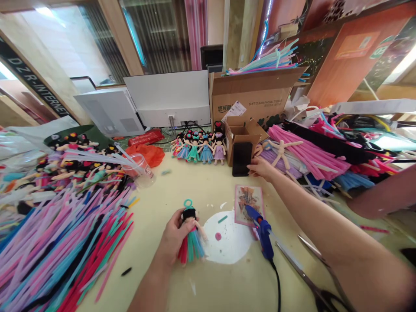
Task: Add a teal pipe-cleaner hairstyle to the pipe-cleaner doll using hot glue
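Note:
In the head view my left hand (pixel 175 236) is closed around a pipe-cleaner doll (pixel 191 245) with black hair, a teal loop on top and a red, teal and blue skirt. My right hand (pixel 260 168) is stretched far forward, its fingers closed at the lower right edge of a black smartphone (pixel 242 159). The phone stands upright against a small open cardboard box (pixel 230 134). A blue hot glue gun (pixel 264 234) lies right of the doll, its nozzle over a pink-edged picture card (pixel 248 195). Under them is a white round sheet (pixel 232 247).
Finished dolls (pixel 196 147) stand in a row at the back. Pipe cleaners (pixel 81 242) and more dolls (pixel 74 169) crowd the left. Scissors (pixel 303 275) lie under my right forearm. Pink pipe cleaners (pixel 305 149) and a bare doll body (pixel 282 151) lie right of the phone.

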{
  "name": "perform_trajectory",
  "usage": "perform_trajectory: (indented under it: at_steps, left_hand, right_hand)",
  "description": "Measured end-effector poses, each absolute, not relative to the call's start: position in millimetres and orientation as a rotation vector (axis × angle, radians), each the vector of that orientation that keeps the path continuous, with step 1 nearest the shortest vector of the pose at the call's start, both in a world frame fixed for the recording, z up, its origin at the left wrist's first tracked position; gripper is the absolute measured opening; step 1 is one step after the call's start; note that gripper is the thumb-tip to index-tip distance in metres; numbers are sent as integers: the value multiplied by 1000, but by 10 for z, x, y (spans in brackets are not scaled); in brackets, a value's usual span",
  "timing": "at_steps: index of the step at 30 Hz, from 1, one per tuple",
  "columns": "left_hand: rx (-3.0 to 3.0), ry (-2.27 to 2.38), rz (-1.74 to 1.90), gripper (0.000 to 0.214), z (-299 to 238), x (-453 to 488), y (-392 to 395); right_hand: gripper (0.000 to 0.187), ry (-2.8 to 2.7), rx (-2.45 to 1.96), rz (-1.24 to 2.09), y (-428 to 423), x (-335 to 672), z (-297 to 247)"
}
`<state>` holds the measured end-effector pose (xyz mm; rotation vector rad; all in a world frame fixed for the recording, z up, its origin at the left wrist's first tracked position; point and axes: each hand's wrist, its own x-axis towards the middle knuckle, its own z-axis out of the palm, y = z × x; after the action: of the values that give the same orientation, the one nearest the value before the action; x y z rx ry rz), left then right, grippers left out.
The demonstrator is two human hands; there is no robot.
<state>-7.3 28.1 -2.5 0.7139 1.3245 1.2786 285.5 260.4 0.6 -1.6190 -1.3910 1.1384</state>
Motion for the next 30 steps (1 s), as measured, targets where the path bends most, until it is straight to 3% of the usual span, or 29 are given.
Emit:
perform_trajectory:
  at_steps: [6,13,16,22,30]
  left_hand:
    - [683,1335,1265,50,-11,-51,260]
    - [677,1337,1259,52,-27,-44,258]
    - [689,1327,1254,52,-44,-40,259]
    - [727,1320,1244,49,-44,-43,259]
    - [734,1302,1240,48,-28,-60,236]
  right_hand:
    - [10,-1322,-1526,1240,2642,2920,-83]
    - [5,-1362,-1552,1109,2663,3161,-73]
    - [19,-1408,-1587,951,2641,3132,-78]
    - [75,-1375,-1712,564,2594,2776,-164]
    - [74,-1352,-1806,405,2632,2654,-308]
